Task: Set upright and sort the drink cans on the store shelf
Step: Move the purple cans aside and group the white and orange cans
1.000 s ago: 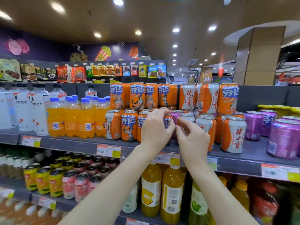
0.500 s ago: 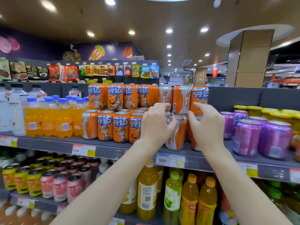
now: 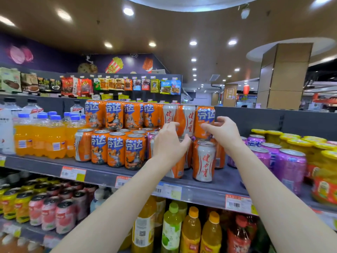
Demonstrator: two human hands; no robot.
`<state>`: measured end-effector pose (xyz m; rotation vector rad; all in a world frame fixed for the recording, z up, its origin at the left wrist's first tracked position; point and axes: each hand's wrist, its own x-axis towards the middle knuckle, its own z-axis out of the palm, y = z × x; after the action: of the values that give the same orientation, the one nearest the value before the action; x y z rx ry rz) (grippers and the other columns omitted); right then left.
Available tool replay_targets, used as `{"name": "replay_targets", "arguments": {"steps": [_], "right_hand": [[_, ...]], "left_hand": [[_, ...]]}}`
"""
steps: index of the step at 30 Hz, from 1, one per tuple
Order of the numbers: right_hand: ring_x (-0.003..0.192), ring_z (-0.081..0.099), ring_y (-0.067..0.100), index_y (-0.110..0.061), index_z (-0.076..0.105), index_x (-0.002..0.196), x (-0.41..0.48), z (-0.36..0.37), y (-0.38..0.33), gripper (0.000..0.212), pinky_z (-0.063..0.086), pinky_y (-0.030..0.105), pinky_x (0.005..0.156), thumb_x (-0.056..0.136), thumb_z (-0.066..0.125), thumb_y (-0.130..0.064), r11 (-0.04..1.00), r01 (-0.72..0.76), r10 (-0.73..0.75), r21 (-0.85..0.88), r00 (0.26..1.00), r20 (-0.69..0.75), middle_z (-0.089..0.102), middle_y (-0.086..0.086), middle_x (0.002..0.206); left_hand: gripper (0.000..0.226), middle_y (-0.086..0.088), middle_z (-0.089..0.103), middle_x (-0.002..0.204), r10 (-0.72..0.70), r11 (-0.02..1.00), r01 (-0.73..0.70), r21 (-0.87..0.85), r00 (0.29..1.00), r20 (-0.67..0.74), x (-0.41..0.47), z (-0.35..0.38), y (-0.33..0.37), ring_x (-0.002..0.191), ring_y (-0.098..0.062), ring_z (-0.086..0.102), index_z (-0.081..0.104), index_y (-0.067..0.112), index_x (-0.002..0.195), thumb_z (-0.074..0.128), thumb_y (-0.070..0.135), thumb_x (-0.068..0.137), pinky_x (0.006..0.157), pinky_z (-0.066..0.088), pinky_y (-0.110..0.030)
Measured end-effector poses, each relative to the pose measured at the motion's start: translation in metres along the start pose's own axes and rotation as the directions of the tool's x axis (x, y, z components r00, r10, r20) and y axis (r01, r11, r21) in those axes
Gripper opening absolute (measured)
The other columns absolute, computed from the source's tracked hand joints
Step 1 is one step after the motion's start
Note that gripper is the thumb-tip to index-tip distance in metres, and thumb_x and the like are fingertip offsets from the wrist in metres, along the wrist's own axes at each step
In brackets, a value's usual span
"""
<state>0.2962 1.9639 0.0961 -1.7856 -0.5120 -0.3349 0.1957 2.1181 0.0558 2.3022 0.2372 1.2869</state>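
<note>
The grey shelf (image 3: 102, 173) holds two stacked rows of cans: orange cans with blue lettering (image 3: 116, 148) on the left, white-and-orange cans (image 3: 204, 161) in the middle. My left hand (image 3: 168, 143) is raised to the upper row, its fingers and thumb curled at the foot of an upper white-and-orange can (image 3: 187, 117). My right hand (image 3: 225, 132) hovers beside it with loosely curled, spread fingers, just in front of the lower right of an orange blue-lettered can (image 3: 204, 117) at the end of the upper row. Whether it touches that can is unclear.
Purple cans (image 3: 290, 167) and yellow-lidded jars (image 3: 328, 156) stand to the right. Orange soda bottles (image 3: 40, 139) and water bottles fill the left. Price tags (image 3: 73, 173) line the shelf edge. Lower shelves carry cans and juice bottles (image 3: 191, 232).
Both hands have left the lower-row cans and risen to the upper row. A white-and-orange can that was tilted between my hands now stands upright at the shelf front. The view shifted right.
</note>
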Motion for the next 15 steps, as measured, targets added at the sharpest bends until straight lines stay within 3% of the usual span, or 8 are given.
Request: {"name": "replay_targets", "arguments": {"steps": [6,11,15], "right_hand": [[0.094,0.072,0.013,-0.020,0.064,0.128,0.017,0.005,0.015,0.077,0.061,0.041,0.087,0.062,0.087,-0.050,1.000,-0.001,0.002,-0.010,0.997,0.072,0.073,-0.006,0.109],[0.096,0.069,0.011,-0.022,0.065,0.121,0.019,0.008,0.019,0.057,0.057,0.032,0.080,0.073,0.088,-0.040,1.000,0.006,-0.004,-0.013,0.990,0.139,0.073,-0.007,0.107],[0.093,0.069,0.011,-0.021,0.067,0.109,0.017,0.010,0.021,0.052,0.060,0.037,0.083,0.068,0.089,-0.044,1.000,0.004,-0.004,-0.002,0.997,0.072,0.073,-0.006,0.101]], "left_hand": [[0.060,0.000,0.060,0.136,-0.063,0.998,0.062,-0.028,0.998,-0.001,0.013,0.002,0.007,0.121,-0.017,0.059,0.048,0.020,0.143,0.067,0.045,0.092,0.093,0.056,-0.037],[0.064,-0.002,0.064,0.126,-0.149,0.986,0.152,-0.068,0.988,0.044,0.032,0.006,0.017,0.115,-0.021,0.065,0.043,0.020,0.139,0.075,0.041,0.088,0.089,0.061,-0.040],[0.073,-0.001,0.062,0.128,-0.215,0.970,0.225,-0.090,0.970,0.112,0.043,0.003,0.021,0.119,-0.020,0.063,0.041,0.014,0.143,0.079,0.040,0.087,0.081,0.053,-0.028]]}}
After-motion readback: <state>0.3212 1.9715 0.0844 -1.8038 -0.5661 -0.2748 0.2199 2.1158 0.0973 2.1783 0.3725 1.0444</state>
